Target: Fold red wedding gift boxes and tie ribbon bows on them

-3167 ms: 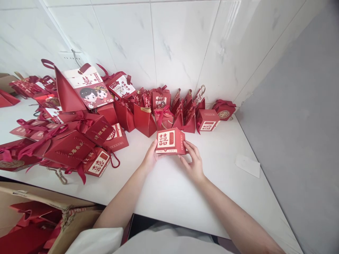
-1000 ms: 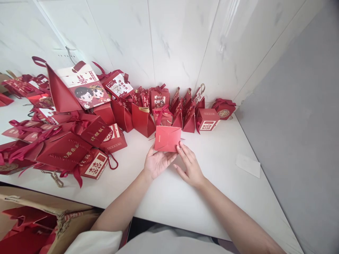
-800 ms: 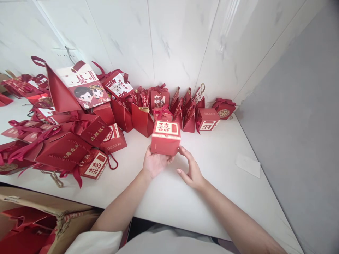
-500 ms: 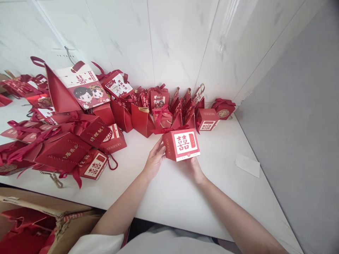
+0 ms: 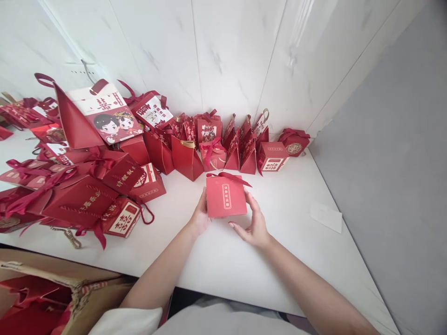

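Observation:
A red gift box (image 5: 226, 197) with a ribbon on top is held a little above the white table. Its plain red side, with a narrow panel of gold characters, faces me. My left hand (image 5: 201, 215) grips the box's left side; some of its fingers are hidden behind or under it. At the right edge, my right hand (image 5: 257, 223) has its thumb spread away from the box, while its fingertips reach the box's right side. Whether those fingertips bear any weight I cannot tell. Behind the box stands a row of red gift boxes (image 5: 213, 156).
A heap of red gift boxes (image 5: 84, 200) with ribbons and cords covers the table's left part. A white paper slip (image 5: 326, 217) lies on the right of the table (image 5: 223, 260). An opened cardboard carton (image 5: 80, 288) with red items stands at lower left. A tiled wall bounds the back.
The gift box has been turned, so the white double-happiness label no longer faces me. It has shifted slightly left. My right hand has moved from beneath it to its right side, thumb spread.

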The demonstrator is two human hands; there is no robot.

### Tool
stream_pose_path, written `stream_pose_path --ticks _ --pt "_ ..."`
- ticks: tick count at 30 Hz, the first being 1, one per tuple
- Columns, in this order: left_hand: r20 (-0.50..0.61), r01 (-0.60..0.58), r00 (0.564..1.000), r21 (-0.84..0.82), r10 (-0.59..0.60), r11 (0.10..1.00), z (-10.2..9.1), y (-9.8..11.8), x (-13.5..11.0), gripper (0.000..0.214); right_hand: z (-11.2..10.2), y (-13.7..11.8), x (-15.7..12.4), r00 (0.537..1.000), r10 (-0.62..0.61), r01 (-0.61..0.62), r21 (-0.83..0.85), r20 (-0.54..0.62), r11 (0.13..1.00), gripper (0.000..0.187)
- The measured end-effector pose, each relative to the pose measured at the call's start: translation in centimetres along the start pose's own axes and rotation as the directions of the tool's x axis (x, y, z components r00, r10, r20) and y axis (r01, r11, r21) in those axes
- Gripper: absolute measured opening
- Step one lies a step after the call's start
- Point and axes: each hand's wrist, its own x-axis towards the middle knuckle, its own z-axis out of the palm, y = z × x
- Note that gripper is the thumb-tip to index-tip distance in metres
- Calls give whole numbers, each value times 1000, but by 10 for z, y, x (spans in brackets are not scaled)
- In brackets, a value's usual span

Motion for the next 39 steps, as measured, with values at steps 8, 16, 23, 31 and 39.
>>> stream_pose_path --ticks 8,16,23,31,39 --pt "-27 -74 997 86 77 994 1 5 -3 46 -4 -2 0 997 -31 24 88 76 996 69" --pt "-45 -384 912 262 408 886 -17 22 5 37 -1 7 1 986 168 -167 138 3 976 50" --pt "-102 -412 834 536 542 736 -32 25 11 35 2 2 -4 989 146 -142 220 -2 965 50" --pt "-287 -346 661 703 693 621 -57 57 4 27 -1 6 -6 917 382 -394 408 115 824 42" --pt "105 -423 842 738 530 526 -42 58 -13 48 1 9 6 825 481 -563 507 297 653 64"
